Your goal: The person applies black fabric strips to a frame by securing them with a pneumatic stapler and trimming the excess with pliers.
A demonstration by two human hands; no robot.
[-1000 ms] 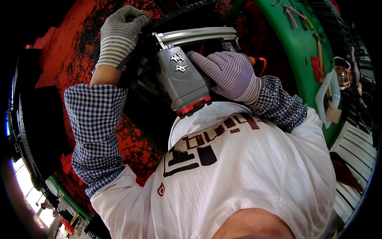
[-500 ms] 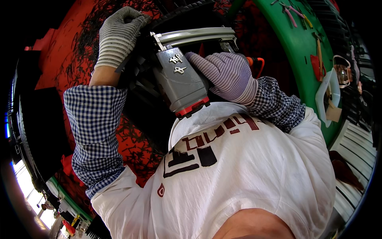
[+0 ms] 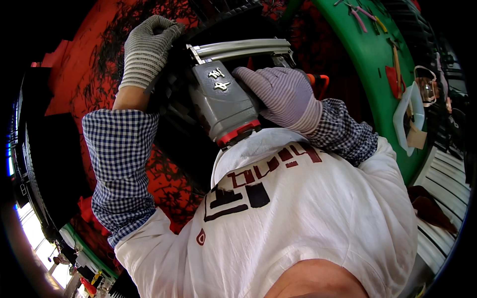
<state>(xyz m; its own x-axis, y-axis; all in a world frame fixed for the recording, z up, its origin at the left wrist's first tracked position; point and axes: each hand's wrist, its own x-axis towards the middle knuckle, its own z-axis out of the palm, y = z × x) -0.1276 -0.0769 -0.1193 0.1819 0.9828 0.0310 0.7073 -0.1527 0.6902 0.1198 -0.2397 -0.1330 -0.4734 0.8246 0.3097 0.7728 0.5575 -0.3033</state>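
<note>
My right hand, in a striped grey-purple glove, is wrapped around the handle of a grey staple gun. The tool has a red end cap close to my shirt and a silver magazine rail on its far side. At the far left my left hand, in a grey striped glove, has its fingers curled and pinched together. Those fingertips are beside a dark piece with a ribbed edge; what they grip, if anything, is lost in the dark. Black material lies under the tool, its shape hard to make out.
Dark slivers are scattered over a red surface to the left. On the right, a green surface holds pliers, a red-and-wood tool and a pale tray. An orange fitting shows beyond my right hand.
My left hand has come slightly nearer, its fingers still curled. The staple gun has shifted a little to the left and turned slightly, with my right hand still around it.
</note>
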